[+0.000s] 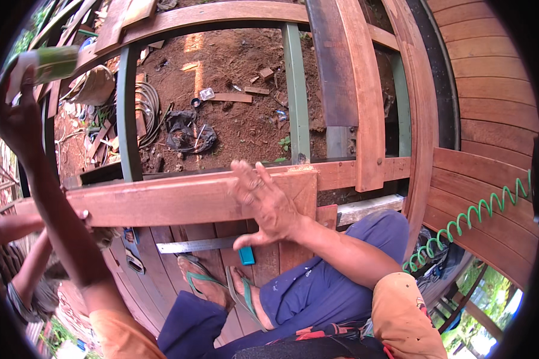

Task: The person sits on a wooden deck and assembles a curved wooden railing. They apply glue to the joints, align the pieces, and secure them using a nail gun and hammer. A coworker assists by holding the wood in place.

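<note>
Our left hand point(21, 113) had its grip wrapped around what looked like a green-and-white bottle point(57, 63), raised at upper left; our right hand's grip was released, fingers spread over the right part of the reddish plank point(161, 200), contact unclear. We judged a flat palm and even pressure best for steadying it, minding a co-worker's hand point(85, 219) at its left. The far edge faced an open bay over soil point(239, 125); steel ruler point(191, 246) and blue case point(247, 256) crowded the near side, so we had most room above the plank.
</note>
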A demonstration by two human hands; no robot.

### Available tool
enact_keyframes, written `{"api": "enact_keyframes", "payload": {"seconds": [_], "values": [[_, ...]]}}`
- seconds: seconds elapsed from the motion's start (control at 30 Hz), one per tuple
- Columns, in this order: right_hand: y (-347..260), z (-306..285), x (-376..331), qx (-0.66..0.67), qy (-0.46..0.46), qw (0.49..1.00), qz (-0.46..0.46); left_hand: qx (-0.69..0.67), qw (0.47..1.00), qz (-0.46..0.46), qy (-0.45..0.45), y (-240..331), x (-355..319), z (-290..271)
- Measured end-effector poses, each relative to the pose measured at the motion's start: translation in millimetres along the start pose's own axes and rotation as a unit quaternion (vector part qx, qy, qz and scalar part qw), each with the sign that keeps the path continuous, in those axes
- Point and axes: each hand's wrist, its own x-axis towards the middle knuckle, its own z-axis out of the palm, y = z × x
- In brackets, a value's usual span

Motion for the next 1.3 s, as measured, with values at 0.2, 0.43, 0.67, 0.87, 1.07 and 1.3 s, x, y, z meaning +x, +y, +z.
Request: {"api": "enact_keyframes", "payload": {"seconds": [0.2,0.43,0.67,0.87,1.07,1.3], "values": [[-33.9,-122.3,39.8,-0.065,0.269,0.958,-0.077,-0.476,0.869,-0.095,-0.1,249.6,-74.5,-110.6],[-58.0,-180.6,-30.7,-0.053,0.107,0.991,0.063,-0.62,0.763,-0.136,-0.119,376.0,-137.4,-141.5],[-57.1,-249.5,-91.4,-0.083,-0.084,0.966,0.228,-0.128,0.879,0.129,-0.44,302.4,-241.3,-74.7],[-44.1,-235.6,-110.4,-0.268,-0.154,0.92,0.242,-0.174,0.835,0.149,-0.501,286.3,-267.3,-56.1],[-49.4,-212.1,-110.5,-0.334,-0.162,0.889,0.269,-0.184,0.829,0.146,-0.508,285.9,-262.6,-55.5],[-41.5,-191.6,-129.1,-0.357,-0.149,0.877,0.287,-0.191,0.837,0.158,-0.488,279.6,-258.7,-51.9]]}}
